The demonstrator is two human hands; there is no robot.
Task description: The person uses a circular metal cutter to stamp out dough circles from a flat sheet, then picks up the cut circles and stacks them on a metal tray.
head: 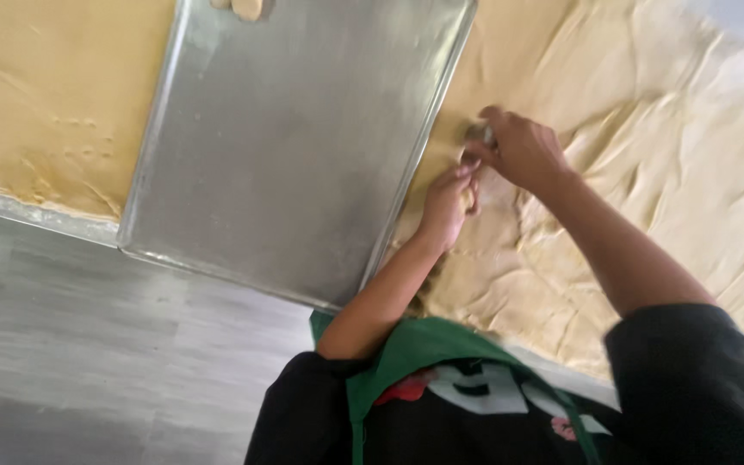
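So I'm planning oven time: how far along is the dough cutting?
Early. The metal baking tray is nearly bare, with a single dough piece at its far edge. Both hands work at one spot of the rolled dough sheet: the right hand pinches a small metal cutter, the left hand grips dough beside it. Most of the sheet looks uncut.

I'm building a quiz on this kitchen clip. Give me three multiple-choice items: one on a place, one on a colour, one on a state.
1. Where does the metal tray lie?
A. left of both hands
B. right of both hands
C. under the apron

2. What colour is the apron?
A. red
B. green
C. white

3. How does the dough sheet beside the hands look?
A. rolled into balls
B. baked dark
C. spread out and wrinkled

Answers:
1 A: the left hand and right hand work past its right rim.
2 B: green straps and bib.
3 C: pale folds cover the table.
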